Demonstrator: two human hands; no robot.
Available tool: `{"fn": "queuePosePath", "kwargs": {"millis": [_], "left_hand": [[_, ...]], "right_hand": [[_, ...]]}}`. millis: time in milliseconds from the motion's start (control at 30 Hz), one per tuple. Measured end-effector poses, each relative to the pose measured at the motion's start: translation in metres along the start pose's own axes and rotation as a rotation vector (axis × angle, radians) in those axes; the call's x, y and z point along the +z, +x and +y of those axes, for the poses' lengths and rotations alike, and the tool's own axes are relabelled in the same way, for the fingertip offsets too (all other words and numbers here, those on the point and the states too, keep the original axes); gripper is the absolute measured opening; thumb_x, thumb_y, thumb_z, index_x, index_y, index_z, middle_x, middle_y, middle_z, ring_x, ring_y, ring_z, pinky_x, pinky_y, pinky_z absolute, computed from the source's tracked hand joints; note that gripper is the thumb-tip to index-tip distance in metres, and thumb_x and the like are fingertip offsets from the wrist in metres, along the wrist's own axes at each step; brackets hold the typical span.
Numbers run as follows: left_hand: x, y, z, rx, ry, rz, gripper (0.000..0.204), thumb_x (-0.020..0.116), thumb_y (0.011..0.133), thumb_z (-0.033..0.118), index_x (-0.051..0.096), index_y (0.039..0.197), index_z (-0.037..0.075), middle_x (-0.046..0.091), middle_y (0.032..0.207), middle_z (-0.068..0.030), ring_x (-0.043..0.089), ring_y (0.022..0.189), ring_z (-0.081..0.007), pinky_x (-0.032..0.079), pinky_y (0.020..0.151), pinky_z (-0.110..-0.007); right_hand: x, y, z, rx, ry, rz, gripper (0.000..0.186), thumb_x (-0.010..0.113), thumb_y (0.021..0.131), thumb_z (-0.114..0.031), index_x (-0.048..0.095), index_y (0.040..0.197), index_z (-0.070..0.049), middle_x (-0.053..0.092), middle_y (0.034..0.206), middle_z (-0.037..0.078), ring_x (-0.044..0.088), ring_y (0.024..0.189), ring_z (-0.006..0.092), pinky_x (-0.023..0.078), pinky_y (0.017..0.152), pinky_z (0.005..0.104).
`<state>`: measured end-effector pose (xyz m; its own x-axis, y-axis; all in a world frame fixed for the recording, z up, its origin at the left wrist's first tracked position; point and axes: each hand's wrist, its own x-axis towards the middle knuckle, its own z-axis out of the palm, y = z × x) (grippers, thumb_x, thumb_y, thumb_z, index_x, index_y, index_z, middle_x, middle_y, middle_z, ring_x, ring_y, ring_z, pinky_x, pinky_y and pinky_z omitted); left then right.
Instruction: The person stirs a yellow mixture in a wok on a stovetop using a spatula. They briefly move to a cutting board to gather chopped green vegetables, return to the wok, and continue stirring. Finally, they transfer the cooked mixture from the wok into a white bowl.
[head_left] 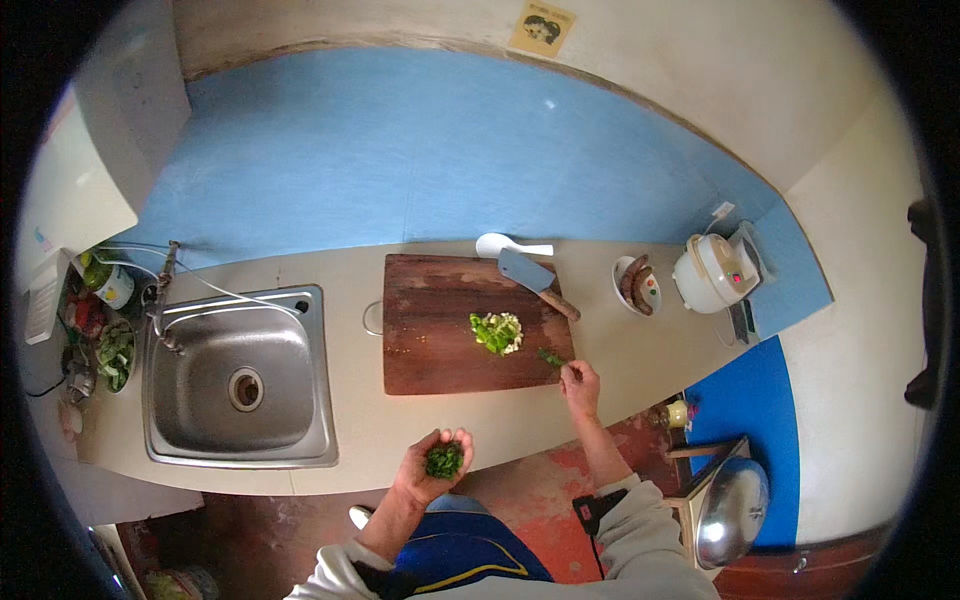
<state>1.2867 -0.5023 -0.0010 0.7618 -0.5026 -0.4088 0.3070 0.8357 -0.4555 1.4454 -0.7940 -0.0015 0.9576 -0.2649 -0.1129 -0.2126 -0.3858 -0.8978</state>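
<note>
My left hand [430, 470] is cupped below the board's front, holding chopped dark-green herbs [443, 459]. My right hand [578, 388] is at the front right corner of the wooden cutting board [430, 296], fingers closed beside a few green bits [548, 356]; what they hold is too small to make out. On the board sits a pile of chopped pale-green and white vegetable [496, 332]. A cleaver [522, 270] with a wooden handle lies at the board's back right.
Left are a steel sink [190, 400], a tap [165, 315] and leafy greens [115, 350]. A white spoon [505, 242] lies behind the board. Right are a plate of sausages [636, 285] and a white cooker [710, 270]. A steel lid [730, 510] is at lower right.
</note>
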Motion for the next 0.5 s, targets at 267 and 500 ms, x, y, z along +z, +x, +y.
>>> {"fn": "queuePosePath", "kwargs": {"millis": [267,500], "left_hand": [[0.019,-0.013,-0.014,0.111,0.074,0.139,0.019,0.056,0.102,0.008,0.061,0.086,0.000,0.067,0.100,-0.0132,0.065,0.104,-0.0283,0.056,0.100,-0.044],[0.016,0.008,-0.024,0.098,-0.055,0.209,0.019,0.056,0.102,0.009,0.061,0.086,0.000,0.067,0.100,-0.0125,0.065,0.103,-0.0276,0.057,0.099,-0.045]], "right_hand": [[0.001,0.079,0.098,-0.348,-0.603,0.022,0.016,0.067,0.096,-0.014,0.058,0.094,-0.001,0.065,0.090,0.019,0.064,0.087,0.0411,0.051,0.074,0.0519],[0.040,0.067,0.030,-0.328,-0.760,-0.002,0.032,0.071,0.095,-0.025,0.056,0.104,0.002,0.063,0.101,0.026,0.066,0.093,0.0441,0.054,0.077,0.0542]]}}
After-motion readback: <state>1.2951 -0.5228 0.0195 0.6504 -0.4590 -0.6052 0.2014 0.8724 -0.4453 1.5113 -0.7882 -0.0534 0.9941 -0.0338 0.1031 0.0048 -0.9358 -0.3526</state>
